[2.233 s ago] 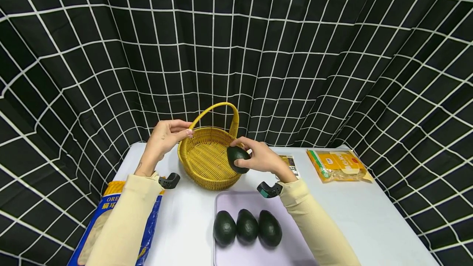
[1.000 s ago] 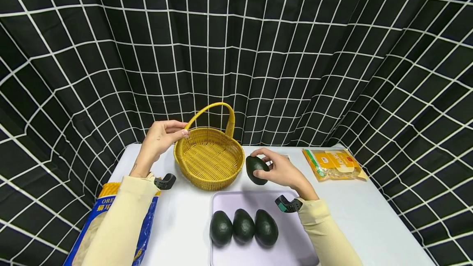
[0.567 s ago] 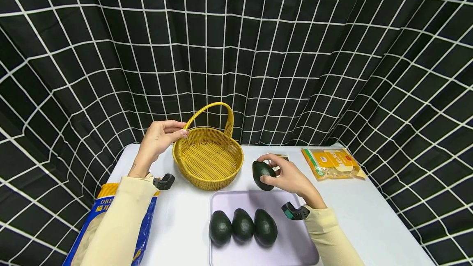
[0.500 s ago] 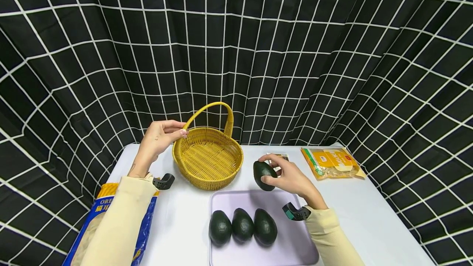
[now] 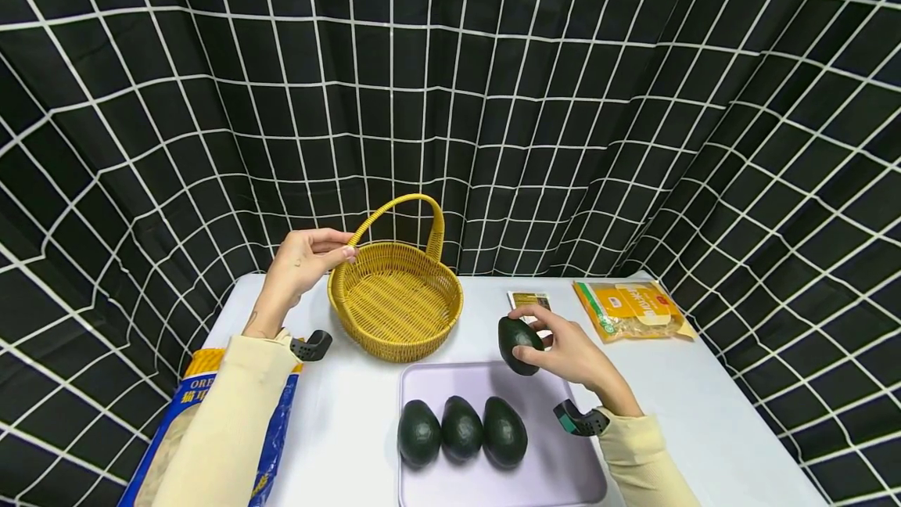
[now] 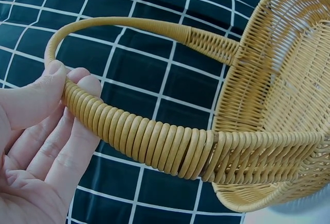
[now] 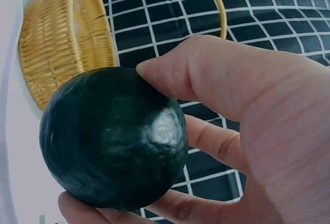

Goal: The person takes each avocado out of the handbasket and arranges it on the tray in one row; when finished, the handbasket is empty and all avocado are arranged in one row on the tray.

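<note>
A yellow wicker basket (image 5: 401,343) with a tall hoop handle stands at the back of the table, nothing inside it. My left hand (image 5: 301,260) pinches the left side of that handle between thumb and fingers, plain in the left wrist view on the wrapped handle (image 6: 139,136). In my right hand (image 5: 570,350) is a dark green avocado (image 5: 519,346), gripped by thumb and fingertips above the back right of a lilac tray (image 5: 563,460). The right wrist view shows the avocado (image 7: 113,136) up close. Three more avocados (image 5: 461,429) lie side by side on the tray.
On the left, a blue and yellow bag (image 5: 278,429) lies partly under my left forearm. An orange food packet (image 5: 633,310) rests at the back right, and a small printed card or packet (image 5: 528,301) lies behind my right hand. Black gridded cloth (image 5: 450,100) surrounds the white table.
My right hand has carried its avocado from over the basket's right rim rightward and nearer, to above the tray. The left hand has kept its pinch on the handle.
</note>
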Demonstrator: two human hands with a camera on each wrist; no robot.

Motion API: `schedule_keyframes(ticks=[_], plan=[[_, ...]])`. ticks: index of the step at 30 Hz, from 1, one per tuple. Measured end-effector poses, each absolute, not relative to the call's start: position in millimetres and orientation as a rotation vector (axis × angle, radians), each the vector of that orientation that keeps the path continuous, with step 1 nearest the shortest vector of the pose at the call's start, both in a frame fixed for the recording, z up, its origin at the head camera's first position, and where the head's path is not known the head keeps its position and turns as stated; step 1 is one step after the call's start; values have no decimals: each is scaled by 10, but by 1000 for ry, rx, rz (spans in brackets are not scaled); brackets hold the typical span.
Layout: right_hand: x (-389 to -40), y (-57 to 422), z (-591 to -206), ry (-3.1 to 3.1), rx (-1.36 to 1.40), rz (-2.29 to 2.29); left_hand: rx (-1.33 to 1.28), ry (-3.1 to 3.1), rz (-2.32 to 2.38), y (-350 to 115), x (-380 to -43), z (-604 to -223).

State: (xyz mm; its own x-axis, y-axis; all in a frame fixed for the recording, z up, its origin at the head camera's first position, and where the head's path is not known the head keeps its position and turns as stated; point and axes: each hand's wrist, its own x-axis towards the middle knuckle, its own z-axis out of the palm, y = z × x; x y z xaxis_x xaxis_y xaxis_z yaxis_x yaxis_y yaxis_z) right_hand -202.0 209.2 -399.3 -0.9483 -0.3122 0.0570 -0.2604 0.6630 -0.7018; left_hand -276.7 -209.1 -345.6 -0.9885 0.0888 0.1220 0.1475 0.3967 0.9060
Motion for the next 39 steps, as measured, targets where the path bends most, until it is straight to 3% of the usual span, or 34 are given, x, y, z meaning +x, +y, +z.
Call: schedule_keyframes(ticks=[39], plan=[[-1597,2310,-4310,2783,-275,-1152,-229,-2569,-1713,-2101,-2750,-3455]])
